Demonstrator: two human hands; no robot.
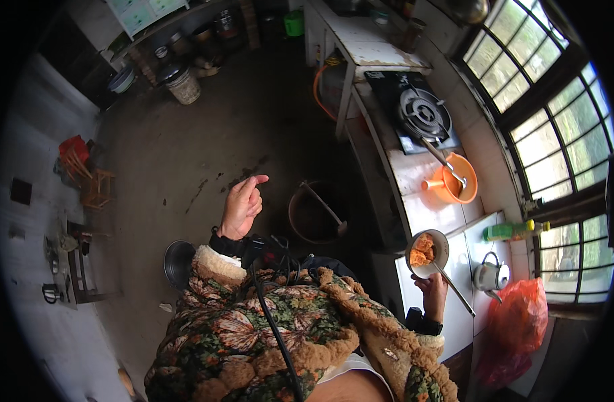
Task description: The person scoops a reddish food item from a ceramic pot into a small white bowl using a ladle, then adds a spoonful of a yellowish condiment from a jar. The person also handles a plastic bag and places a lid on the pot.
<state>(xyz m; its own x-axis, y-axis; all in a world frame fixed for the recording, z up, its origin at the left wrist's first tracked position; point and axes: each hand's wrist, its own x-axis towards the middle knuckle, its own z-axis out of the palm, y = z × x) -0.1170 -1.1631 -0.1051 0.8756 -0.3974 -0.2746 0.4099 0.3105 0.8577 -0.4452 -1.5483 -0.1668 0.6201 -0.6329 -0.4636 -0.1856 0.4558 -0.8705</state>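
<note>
My right hand (432, 290) holds a bowl (439, 248) from beneath, over the white tiled counter. Orange-brown chunks of food (422, 250) lie in the bowl, and a metal-handled utensil (455, 290) rests in it with its handle pointing down and to the right. My left hand (242, 203) is raised over the floor with nothing in it; its index finger points out and the other fingers are curled. An orange plastic dipper (445, 185) stands on the counter beyond the bowl, with a metal ladle (440, 157) leaning in it.
A gas stove (425, 113) sits further along the counter. Near the bowl are a metal kettle (490, 274), a green bottle (505, 231) and a red plastic bag (518, 311). On the floor stand a large round vessel (299, 221) with a long-handled tool across it and a metal basin (179, 264).
</note>
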